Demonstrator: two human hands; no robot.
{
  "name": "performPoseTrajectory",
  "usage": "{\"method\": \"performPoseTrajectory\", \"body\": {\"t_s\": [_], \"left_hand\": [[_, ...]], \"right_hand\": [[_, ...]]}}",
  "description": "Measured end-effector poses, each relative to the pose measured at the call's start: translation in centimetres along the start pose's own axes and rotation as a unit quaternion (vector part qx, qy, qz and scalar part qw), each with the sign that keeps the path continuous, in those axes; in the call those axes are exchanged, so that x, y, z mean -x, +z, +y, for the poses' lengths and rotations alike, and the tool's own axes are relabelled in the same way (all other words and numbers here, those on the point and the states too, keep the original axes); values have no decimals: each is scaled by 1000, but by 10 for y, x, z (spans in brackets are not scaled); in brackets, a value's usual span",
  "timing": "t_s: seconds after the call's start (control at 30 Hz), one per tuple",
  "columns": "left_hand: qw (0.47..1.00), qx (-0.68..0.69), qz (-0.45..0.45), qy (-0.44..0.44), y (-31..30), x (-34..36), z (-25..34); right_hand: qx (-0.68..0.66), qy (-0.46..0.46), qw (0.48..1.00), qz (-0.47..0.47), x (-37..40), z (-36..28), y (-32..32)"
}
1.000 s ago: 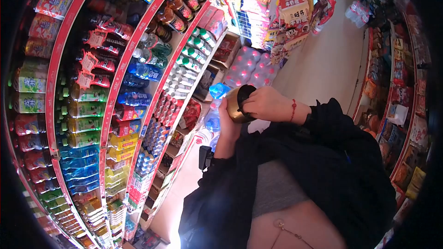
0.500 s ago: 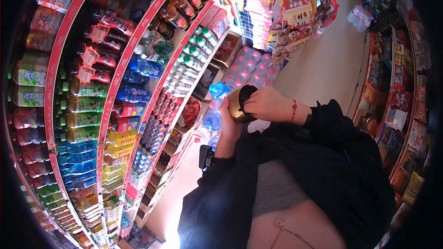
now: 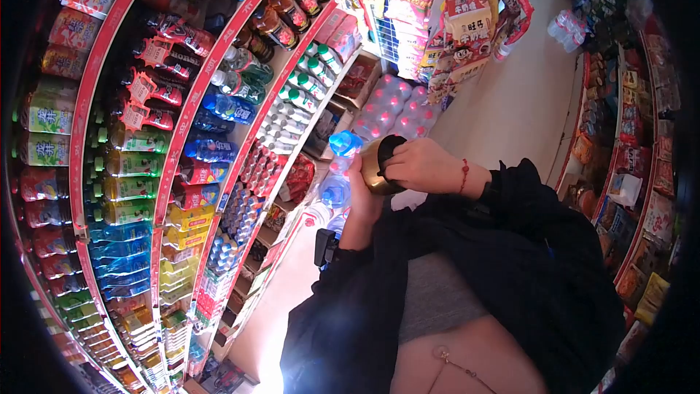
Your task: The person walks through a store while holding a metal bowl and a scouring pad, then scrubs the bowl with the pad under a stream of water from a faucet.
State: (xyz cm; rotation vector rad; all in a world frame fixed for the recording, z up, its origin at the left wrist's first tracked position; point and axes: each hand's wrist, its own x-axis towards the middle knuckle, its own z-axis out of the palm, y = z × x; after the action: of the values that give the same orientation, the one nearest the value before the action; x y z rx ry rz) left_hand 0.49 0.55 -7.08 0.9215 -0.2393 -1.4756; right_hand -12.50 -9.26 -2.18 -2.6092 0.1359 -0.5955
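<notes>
A shiny gold-coloured metal cup (image 3: 373, 167) with a dark inside is held in front of my body, tilted with its mouth toward the right. My left hand (image 3: 362, 193) is closed around its left side and underside. At the mouth, my right hand (image 3: 418, 165) has its fingers curled in against the rim. Its fingertips are partly hidden there, so I cannot make out what they pinch. A red string bracelet (image 3: 465, 174) circles the right wrist. Just behind the cup are clear plastic bottles with blue tops (image 3: 341, 144).
Red-edged shelves (image 3: 169, 142) packed with bottled drinks curve along the left. Wrapped packs of bottles (image 3: 390, 111) stand on the floor ahead, below hanging snack bags (image 3: 470, 25). A tiled aisle (image 3: 521, 95) runs ahead to the right, bordered by more snack shelves (image 3: 633, 175).
Almost nothing differs. The view has shifted very slightly, while both hands and the gold cup keep the same pose.
</notes>
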Motion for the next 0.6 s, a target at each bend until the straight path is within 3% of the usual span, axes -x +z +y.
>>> {"method": "performPoseTrajectory", "body": {"t_s": [0.13, 0.23, 0.3, 0.43, 0.5, 0.53, 0.6], "left_hand": [[999, 16, 22, -29, 10, 5, 2], [999, 9, 40, -2, 15, 8, 12], [998, 0, -11, 56, 7, 6, 14], [998, 2, -7, 65, 15, 12, 11], [997, 38, -12, 67, 17, 13, 9], [997, 41, -11, 67, 17, 12, 9], [997, 26, 11, 71, 19, 15, 12]], "right_hand": [[37, -34, 996, 75, -7, 5, -5], [99, -26, 993, 51, -6, 5, -7], [82, 15, 995, -50, -2, 3, -8], [-3, -12, 996, -87, -11, -10, -16], [0, -32, 999, 18, -15, -9, -14], [-1, -35, 999, 15, -16, -9, -13], [68, -22, 992, 107, -18, -7, -10]]}}
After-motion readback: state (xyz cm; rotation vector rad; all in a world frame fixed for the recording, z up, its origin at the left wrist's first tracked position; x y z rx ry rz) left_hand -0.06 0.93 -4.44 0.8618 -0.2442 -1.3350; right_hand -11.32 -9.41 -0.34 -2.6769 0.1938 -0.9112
